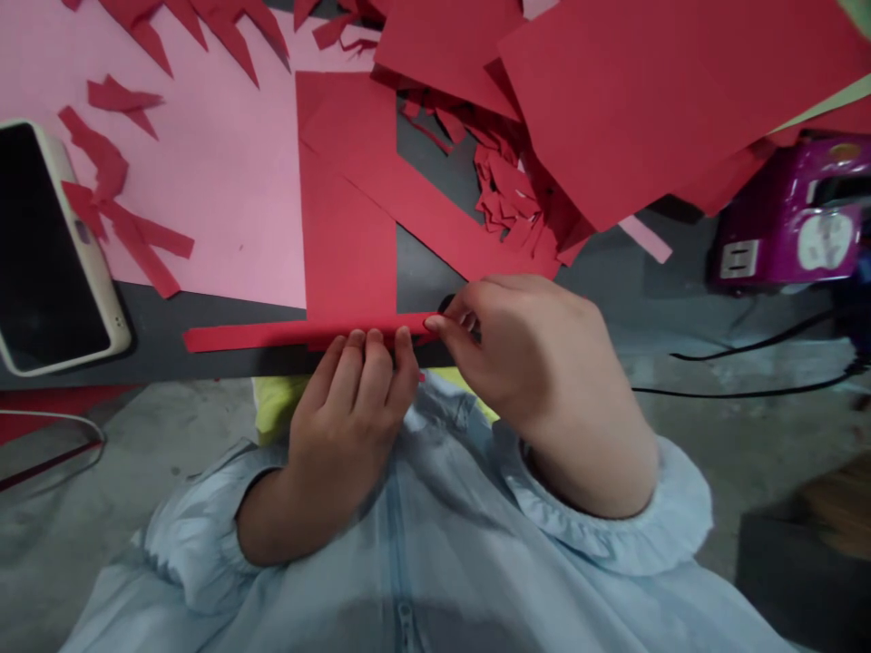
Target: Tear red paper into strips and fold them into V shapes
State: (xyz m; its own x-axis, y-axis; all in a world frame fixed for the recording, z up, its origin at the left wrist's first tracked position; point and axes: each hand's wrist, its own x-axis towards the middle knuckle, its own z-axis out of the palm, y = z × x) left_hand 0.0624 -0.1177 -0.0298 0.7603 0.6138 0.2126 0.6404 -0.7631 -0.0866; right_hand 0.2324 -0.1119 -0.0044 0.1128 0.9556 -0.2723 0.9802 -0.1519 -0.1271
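A long narrow red paper strip lies along the near edge of the dark table. My left hand grips its middle, fingers side by side over the paper and thumb hidden. At the strip's right end, my right hand pinches it between thumb and forefinger. A small dark thing shows just behind those fingertips; I cannot make out what it is. Beyond the strip stands an upright-lying red paper rectangle, overlapped by a slanting red paper band.
To the left are a phone and a large pink sheet with red scraps. Red sheets and crumpled cuttings lie at the back. A purple power socket block and black cables are at right.
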